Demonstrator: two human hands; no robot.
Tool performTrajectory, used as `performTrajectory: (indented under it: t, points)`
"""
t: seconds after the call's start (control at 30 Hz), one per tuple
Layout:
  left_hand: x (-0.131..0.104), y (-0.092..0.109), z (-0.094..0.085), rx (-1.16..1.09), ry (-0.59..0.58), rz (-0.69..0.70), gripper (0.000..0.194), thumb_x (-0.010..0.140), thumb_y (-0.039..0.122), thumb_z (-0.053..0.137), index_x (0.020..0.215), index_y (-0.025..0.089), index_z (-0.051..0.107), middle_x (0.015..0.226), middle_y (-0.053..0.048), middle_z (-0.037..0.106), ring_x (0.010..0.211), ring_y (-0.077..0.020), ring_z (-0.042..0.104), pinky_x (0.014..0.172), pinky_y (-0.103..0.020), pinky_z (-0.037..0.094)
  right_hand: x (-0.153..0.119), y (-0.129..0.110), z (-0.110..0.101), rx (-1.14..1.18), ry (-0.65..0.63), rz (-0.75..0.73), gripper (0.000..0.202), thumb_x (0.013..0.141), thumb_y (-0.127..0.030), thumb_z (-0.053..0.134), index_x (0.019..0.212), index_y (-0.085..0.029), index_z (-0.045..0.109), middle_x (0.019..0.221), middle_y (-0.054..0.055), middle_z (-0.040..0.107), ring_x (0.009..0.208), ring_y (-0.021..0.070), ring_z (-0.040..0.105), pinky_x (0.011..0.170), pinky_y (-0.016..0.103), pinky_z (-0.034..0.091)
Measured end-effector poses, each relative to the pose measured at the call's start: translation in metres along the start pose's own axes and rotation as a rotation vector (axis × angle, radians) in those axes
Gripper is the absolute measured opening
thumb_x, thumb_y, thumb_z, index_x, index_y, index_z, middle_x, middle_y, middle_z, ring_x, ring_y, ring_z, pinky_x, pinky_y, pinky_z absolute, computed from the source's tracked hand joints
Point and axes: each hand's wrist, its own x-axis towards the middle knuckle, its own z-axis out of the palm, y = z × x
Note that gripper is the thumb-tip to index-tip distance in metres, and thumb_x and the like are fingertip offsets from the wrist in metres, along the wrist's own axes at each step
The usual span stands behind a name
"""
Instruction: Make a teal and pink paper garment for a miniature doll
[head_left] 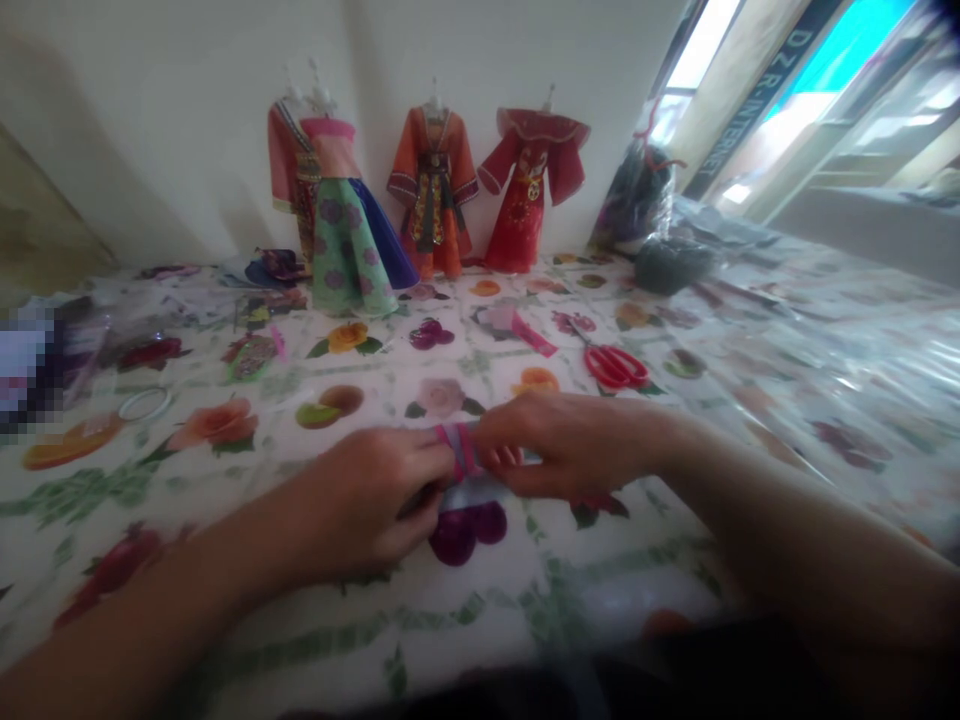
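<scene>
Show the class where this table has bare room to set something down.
Bare tablecloth shows between left hand and white ring, and between both forearms. Crowded: along the wall, with small dresses, and loose items back left.

Glossy plastic-looking tablecloth (390,375), smooth plastic scissor handles (616,366)

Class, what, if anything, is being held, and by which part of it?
A small pink-and-grey piece, seemingly fabric: the left hand pinches its left edge; the right hand is at its right side, grip too blurred to confirm.
</scene>
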Motion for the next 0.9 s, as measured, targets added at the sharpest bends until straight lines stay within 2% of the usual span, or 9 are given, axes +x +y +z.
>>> performTrajectory:
  t: [0.2,0.3,0.37,0.43,0.57,0.63,0.73,0.9]
  points:
    - [0.001,0.002,0.006,-0.005,-0.106,-0.036,0.011,0.093,0.022,0.055,0.096,0.02,0.064,0.099,-0.005,0.068,0.086,-0.0203,0.064,0.074,-0.033,0.046,0.004,-0.005,0.005,0.041,-0.083,0.037,0.009,0.085,-0.013,0.059,0.09,-0.018,0.065,0.082,0.0,0.07,0.068,0.0135,0.061,0.063,0.024,0.042]
    - [0.001,0.003,0.002,-0.032,-0.112,-0.043,0.012,0.094,0.029,0.057,0.092,0.02,0.064,0.096,-0.004,0.068,0.083,-0.0194,0.063,0.072,-0.032,0.045,0.003,-0.001,0.002,0.124,-0.12,0.001,0.008,0.089,-0.02,0.063,0.096,-0.017,0.068,0.086,0.002,0.071,0.072,0.014,0.063,0.066,0.024,0.044]
    - [0.001,0.004,-0.006,-0.07,-0.086,-0.057,0.018,0.094,0.037,0.06,0.089,0.02,0.063,0.093,-0.002,0.068,0.081,-0.018,0.062,0.071,-0.031,0.044,0.0,0.006,-0.004,0.173,-0.09,-0.055,0.016,0.094,-0.029,0.062,0.099,-0.016,0.069,0.088,0.003,0.071,0.077,0.0144,0.064,0.07,0.025,0.046]
    - [0.002,0.003,-0.014,-0.087,-0.029,-0.095,0.022,0.095,0.041,0.059,0.088,0.02,0.063,0.087,0.0,0.067,0.077,-0.0168,0.059,0.069,-0.03,0.042,-0.003,0.016,-0.011,0.153,-0.003,-0.086,0.019,0.097,-0.031,0.058,0.097,-0.015,0.069,0.085,0.002,0.069,0.076,0.0137,0.062,0.071,0.025,0.045]
    - [0.006,-0.01,-0.018,0.035,0.139,-0.26,0.025,0.095,0.042,0.053,0.088,0.02,0.063,0.084,-0.003,0.066,0.076,-0.0194,0.058,0.07,-0.033,0.04,-0.004,0.036,-0.018,0.02,0.166,0.023,0.017,0.097,-0.029,0.056,0.091,-0.016,0.066,0.085,0.003,0.065,0.074,0.014,0.057,0.068,0.027,0.042]
    - [0.008,-0.019,-0.015,0.089,0.14,-0.316,0.023,0.093,0.041,0.054,0.091,0.02,0.062,0.085,-0.004,0.066,0.077,-0.0211,0.058,0.07,-0.034,0.04,-0.001,0.043,-0.016,-0.006,0.164,0.076,0.017,0.095,-0.032,0.058,0.097,-0.017,0.066,0.092,0.004,0.066,0.079,0.016,0.059,0.071,0.028,0.043]
    - [0.01,-0.029,-0.011,0.109,0.083,-0.328,0.022,0.09,0.04,0.055,0.09,0.02,0.063,0.084,-0.005,0.066,0.077,-0.0222,0.059,0.069,-0.034,0.039,0.005,0.047,-0.01,-0.029,0.111,0.088,0.023,0.095,-0.037,0.059,0.106,-0.018,0.067,0.1,0.006,0.067,0.086,0.0187,0.061,0.075,0.031,0.045]
    - [0.012,-0.028,-0.01,0.078,0.071,-0.338,0.017,0.087,0.031,0.052,0.079,0.019,0.061,0.079,-0.004,0.065,0.073,-0.0205,0.058,0.068,-0.032,0.039,0.013,0.047,0.001,-0.031,0.112,0.062,0.017,0.095,-0.033,0.058,0.099,-0.018,0.066,0.097,0.006,0.066,0.085,0.0188,0.06,0.075,0.031,0.043]
